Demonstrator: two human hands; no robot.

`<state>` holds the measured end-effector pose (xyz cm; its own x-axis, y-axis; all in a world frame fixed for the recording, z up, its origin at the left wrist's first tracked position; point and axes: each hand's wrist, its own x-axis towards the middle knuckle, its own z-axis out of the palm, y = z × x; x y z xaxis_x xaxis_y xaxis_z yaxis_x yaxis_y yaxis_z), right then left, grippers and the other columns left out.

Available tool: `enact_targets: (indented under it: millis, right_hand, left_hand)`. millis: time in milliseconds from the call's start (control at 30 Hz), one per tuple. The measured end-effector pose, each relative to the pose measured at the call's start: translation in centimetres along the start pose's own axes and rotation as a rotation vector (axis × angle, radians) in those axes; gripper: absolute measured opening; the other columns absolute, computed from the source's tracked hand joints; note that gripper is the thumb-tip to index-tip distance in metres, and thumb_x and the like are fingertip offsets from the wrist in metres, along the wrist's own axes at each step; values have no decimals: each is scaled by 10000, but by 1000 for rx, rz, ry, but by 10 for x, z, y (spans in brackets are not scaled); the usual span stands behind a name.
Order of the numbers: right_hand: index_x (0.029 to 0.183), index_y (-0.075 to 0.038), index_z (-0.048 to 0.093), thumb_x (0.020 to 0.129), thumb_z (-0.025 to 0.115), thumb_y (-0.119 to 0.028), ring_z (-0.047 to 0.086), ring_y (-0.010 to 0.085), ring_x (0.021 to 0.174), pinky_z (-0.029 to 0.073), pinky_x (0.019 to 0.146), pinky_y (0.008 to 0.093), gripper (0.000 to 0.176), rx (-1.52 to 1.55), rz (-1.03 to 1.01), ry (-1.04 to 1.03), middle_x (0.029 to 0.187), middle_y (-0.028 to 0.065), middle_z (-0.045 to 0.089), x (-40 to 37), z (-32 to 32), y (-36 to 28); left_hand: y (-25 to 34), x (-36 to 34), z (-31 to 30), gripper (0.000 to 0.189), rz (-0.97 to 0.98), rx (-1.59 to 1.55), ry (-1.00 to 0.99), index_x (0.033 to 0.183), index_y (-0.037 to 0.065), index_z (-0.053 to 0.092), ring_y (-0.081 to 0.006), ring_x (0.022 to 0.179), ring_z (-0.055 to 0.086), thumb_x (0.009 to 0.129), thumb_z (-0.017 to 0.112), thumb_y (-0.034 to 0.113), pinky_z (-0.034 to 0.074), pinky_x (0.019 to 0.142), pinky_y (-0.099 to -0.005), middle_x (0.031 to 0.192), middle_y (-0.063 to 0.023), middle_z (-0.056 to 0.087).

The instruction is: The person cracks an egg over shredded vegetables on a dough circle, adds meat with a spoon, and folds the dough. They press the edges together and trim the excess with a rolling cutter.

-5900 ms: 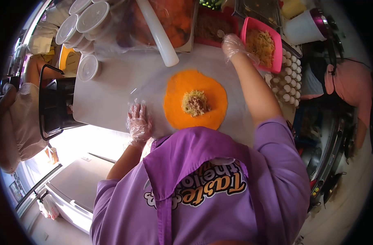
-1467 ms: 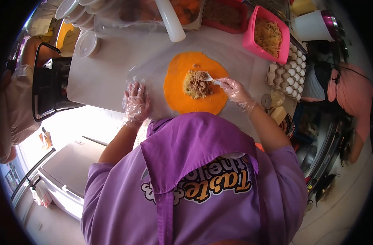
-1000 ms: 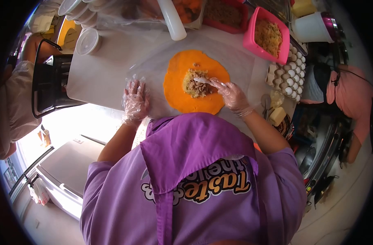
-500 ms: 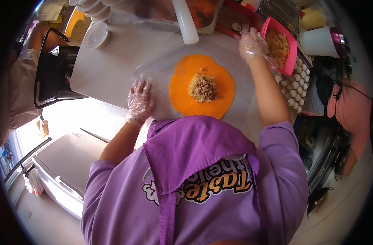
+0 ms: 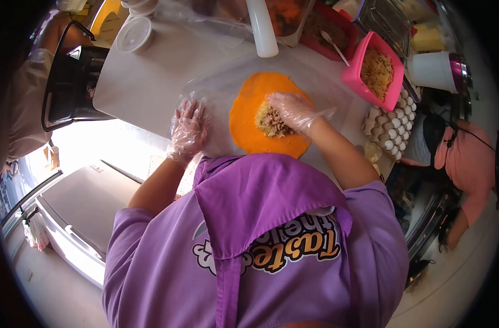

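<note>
An orange round wrap (image 5: 249,134) lies on a clear plastic sheet (image 5: 216,93) on the white counter (image 5: 145,76). A mound of minced meat and shredded filling (image 5: 271,123) sits at its middle. My right hand (image 5: 294,111), in a clear plastic glove, rests fingers down on top of the filling and partly hides it. My left hand (image 5: 188,130), also gloved, lies flat with fingers spread on the plastic sheet, left of the wrap. Neither hand holds anything.
A pink tub of shredded filling (image 5: 376,72) and a red tub of meat with a white spoon (image 5: 332,44) stand at the back right. An egg tray (image 5: 390,128), a white squeeze bottle (image 5: 261,27), lidded cups (image 5: 133,34) and a black appliance (image 5: 69,82) ring the counter. Another person (image 5: 462,158) stands right.
My right hand left the spoon in the red tub and came back down onto the filling. My left hand stayed flat on the sheet.
</note>
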<state>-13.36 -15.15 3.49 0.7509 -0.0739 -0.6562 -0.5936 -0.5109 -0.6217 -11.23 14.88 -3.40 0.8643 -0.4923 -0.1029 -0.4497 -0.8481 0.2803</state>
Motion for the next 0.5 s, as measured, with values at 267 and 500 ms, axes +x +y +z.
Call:
enact_targets:
  millis: [267,500]
  right_hand:
    - [1156,-78,597,912,418,-411,585,263,1032,431,881,360,449,-54,-216,31,1125,120,628,9,15,-7]
    - [1198,-97,585,900,462,-425,598,208,985,456,857,325,459,-137,-62,-180,1157,110,608,17,7,12]
  left_hand:
    - [1,-1,0,495,2,-16,20,1350,126,426,-368,1332,297,878,519,242,184,1104,-506,1404,-168,383]
    - [-3,-2,5,500,9,-20,18,1356,131,424,-375,1336,291,878,520,239,193,1099,-515,1402,-173,383]
